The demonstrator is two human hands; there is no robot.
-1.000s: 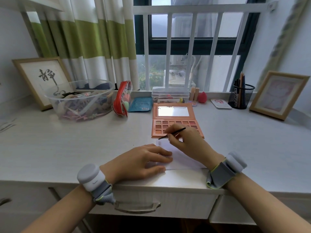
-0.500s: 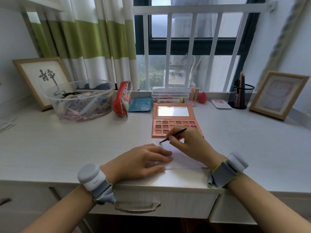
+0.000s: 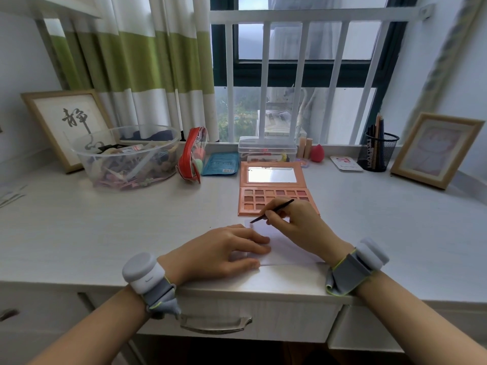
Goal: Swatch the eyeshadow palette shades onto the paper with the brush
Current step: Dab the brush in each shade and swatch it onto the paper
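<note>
An open peach eyeshadow palette (image 3: 268, 198) with a mirror in its lid lies on the desk, its rows of pink and brown shades partly hidden by my right hand. My right hand (image 3: 297, 225) pinches a thin dark brush (image 3: 271, 211), whose tip touches the far left corner of a white sheet of paper (image 3: 287, 250) in front of the palette. My left hand (image 3: 224, 250) rests on the paper's left side with straight fingers pressing it flat.
A clear bowl of small items (image 3: 129, 159), a red pouch (image 3: 192, 156), a blue sachet (image 3: 221, 164) and a clear box (image 3: 267, 150) stand behind the palette. A mesh pencil cup (image 3: 378, 151) and two picture frames (image 3: 437, 150) flank the desk. The desk's front edge (image 3: 250, 291) is near my wrists.
My right hand has drawn the brush tip down from the palette's lower row onto the paper's top left corner. My left hand has stayed on the paper.
</note>
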